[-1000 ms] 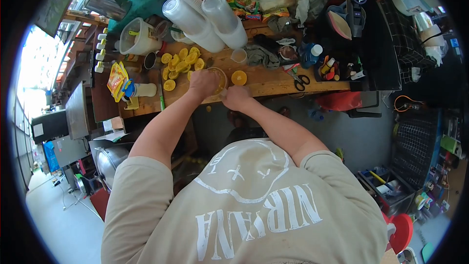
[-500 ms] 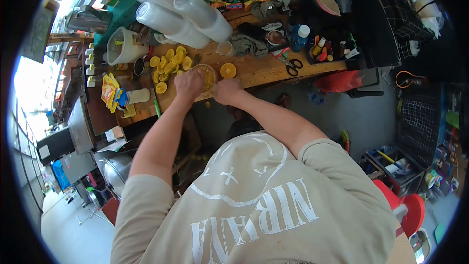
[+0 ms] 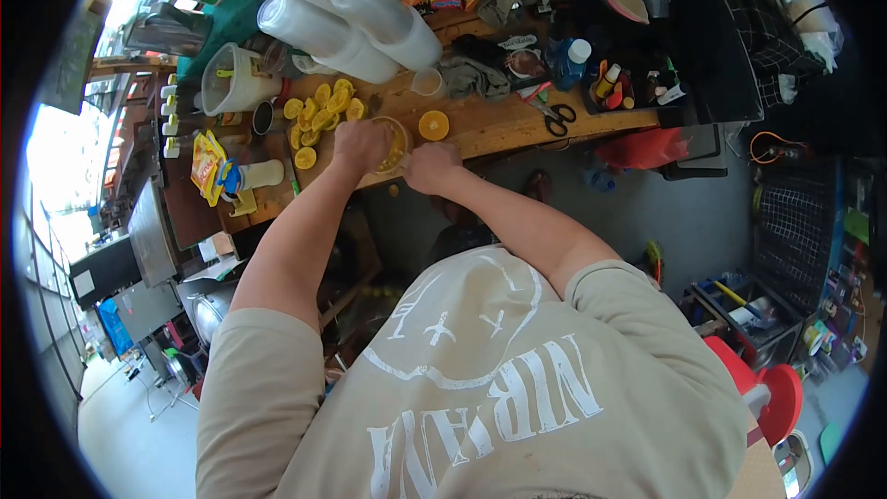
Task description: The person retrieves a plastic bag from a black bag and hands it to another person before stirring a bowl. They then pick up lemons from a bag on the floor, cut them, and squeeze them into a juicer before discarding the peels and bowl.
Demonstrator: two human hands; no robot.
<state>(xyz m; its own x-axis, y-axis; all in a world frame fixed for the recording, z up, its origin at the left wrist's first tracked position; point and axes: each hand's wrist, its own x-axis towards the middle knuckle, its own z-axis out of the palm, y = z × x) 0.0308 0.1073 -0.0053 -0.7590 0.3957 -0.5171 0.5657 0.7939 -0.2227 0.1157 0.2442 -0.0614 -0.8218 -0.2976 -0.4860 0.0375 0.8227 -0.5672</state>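
Juicer bowl (image 3: 395, 143): clear, round, mouth facing up, no marked long axis; sits at the near edge of the wooden counter (image 3: 499, 129). Left hand (image 3: 358, 144): curled and pressed down over the bowl, hiding what lies under the palm. Right hand (image 3: 431, 166): closed against the bowl's rim; finger grip hard to make out. 1 orange half (image 3: 432, 125): cut face up, just beyond the bowl. Squeezed peels (image 3: 323, 109): heaped to the left.

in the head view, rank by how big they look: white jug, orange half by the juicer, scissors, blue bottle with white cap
1. white jug, clearly the largest
2. scissors and blue bottle, which look about alike, so no ranking between them
3. orange half, smallest, beside the juicer
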